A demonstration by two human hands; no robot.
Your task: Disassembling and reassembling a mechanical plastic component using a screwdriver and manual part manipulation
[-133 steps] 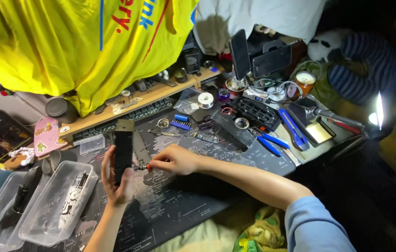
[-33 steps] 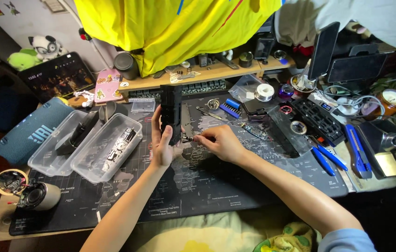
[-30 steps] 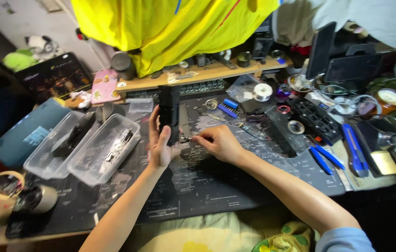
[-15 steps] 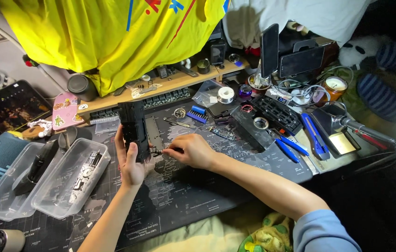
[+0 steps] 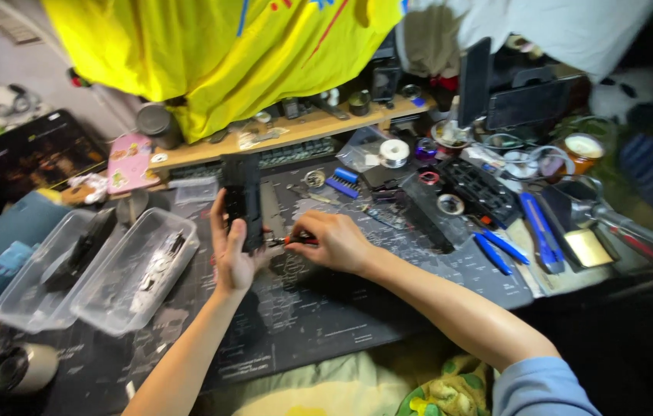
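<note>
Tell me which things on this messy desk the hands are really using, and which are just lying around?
In use:
- black phone, held upright by the left hand
- small red-handled screwdriver, pinched in the right hand, its tip at the phone's edge

Just lying about:
- two clear plastic boxes
- roll of white tape
- blue tweezers
- pink phone case
- yellow cloth

On the mat (image 5: pixel 326 323), the left hand (image 5: pixel 230 250) stands a phone (image 5: pixel 243 202) upright, with the right hand (image 5: pixel 335 240) and its screwdriver (image 5: pixel 289 241) just right of it. Two plastic tubs (image 5: pixel 110 266) lie to the left, a wooden shelf (image 5: pixel 280 139) runs behind, and pliers (image 5: pixel 540 235) lie far right.
</note>
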